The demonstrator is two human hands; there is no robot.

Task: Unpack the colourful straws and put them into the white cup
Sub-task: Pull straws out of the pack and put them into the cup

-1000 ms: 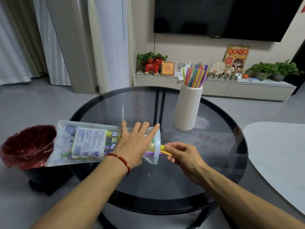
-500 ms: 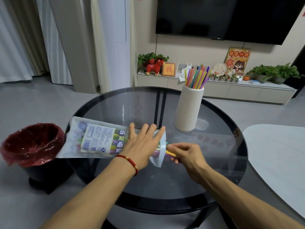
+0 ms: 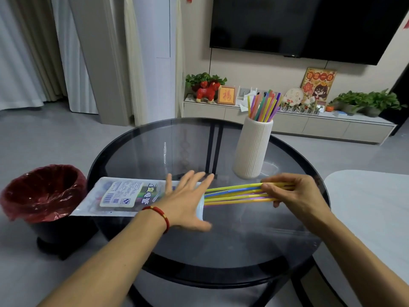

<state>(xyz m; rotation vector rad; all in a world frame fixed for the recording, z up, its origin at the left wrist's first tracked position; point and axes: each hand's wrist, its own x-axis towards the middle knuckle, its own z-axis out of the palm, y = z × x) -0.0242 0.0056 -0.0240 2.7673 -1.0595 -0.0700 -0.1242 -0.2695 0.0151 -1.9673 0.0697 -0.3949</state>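
A clear plastic straw packet (image 3: 119, 196) with a white label lies on the round glass table (image 3: 287, 258), its open mouth facing right. My left hand (image 3: 188, 200) presses flat on the packet near that mouth, fingers straight. My right hand (image 3: 292, 193) grips a bunch of yellow, blue and purple straws (image 3: 232, 193), most of their length drawn out of the packet to the right. The tall ribbed white cup (image 3: 252, 149) stands upright behind the bunch, holding several colourful straws (image 3: 263, 105).
A black bin with a red liner (image 3: 42, 191) stands on the floor at the table's left. A pale table (image 3: 371, 209) edges in at the right. A low cabinet with plants and ornaments (image 3: 287, 122) runs along the far wall.
My right hand has moved right, drawing the bunch of straws far out of the packet. My left hand still holds the packet down on the glass.
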